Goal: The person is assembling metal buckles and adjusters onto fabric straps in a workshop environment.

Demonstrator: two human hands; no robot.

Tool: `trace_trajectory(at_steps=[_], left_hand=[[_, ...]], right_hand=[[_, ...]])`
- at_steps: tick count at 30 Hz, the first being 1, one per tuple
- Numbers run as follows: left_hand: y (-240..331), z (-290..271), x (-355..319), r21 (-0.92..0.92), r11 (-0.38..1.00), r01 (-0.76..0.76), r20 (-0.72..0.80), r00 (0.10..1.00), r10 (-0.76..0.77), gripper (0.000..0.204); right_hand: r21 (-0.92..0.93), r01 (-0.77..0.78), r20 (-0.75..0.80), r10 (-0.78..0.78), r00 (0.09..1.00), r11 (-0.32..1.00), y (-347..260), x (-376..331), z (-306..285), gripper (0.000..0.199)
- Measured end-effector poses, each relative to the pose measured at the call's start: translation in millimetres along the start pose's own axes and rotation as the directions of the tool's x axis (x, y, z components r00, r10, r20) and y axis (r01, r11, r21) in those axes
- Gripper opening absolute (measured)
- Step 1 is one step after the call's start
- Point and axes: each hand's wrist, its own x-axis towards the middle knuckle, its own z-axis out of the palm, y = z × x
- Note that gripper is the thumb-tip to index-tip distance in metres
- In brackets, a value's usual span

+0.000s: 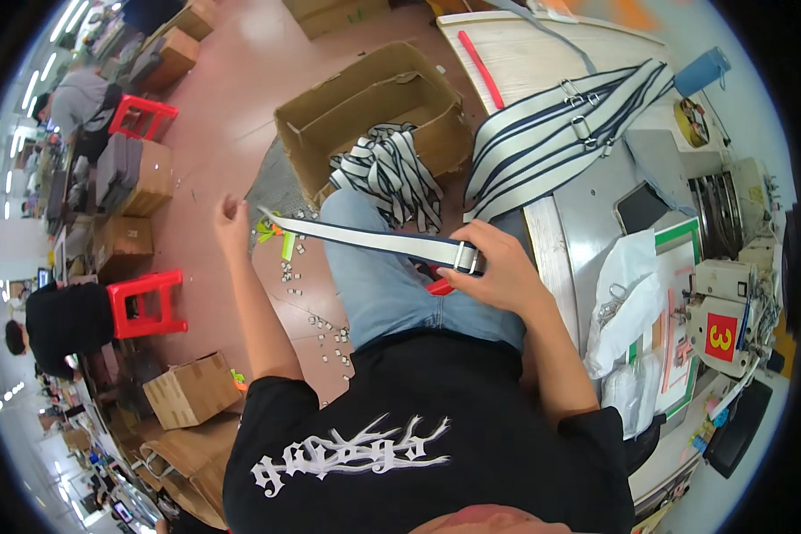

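My right hand point(494, 267) is closed around one end of a white strap with dark blue edges point(374, 238), at a metal buckle point(465, 257). From there the strap stretches left across my thighs, and its far end narrows in the air. Just left of that end is my left hand point(232, 230), with bent fingers, a gap between thumb and finger, and nothing visible in it. Similar straps with buckles point(543, 147) lie in a bundle over the table edge at the right. More of these striped straps point(392, 173) hang in a heap from a cardboard box.
The open cardboard box point(320, 111) stands on the floor ahead of my knees. Small pale pieces point(325, 334) litter the floor at left. To the right are a white plastic bag point(627, 294), a phone point(641, 207) and a sewing machine point(721, 311). Red stools point(149, 304) stand further left.
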Motion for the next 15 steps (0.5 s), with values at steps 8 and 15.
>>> trace_trajectory(at_steps=[8,15], left_hand=[[252.9,98.6,-183.9,-0.418,0.895,-0.153,0.860,0.251,0.444,0.027],[276.5,67.6,-108.2,-0.500,0.816,-0.291,0.707,0.408,0.578,0.012]], right_hand=[[-0.029,-0.023,-0.040,0.022,0.999,0.999,-15.7,8.6,9.5,0.051],[0.071,-0.290,0.144,0.278,0.950,0.954,-35.0,-24.4,-51.9,0.044]])
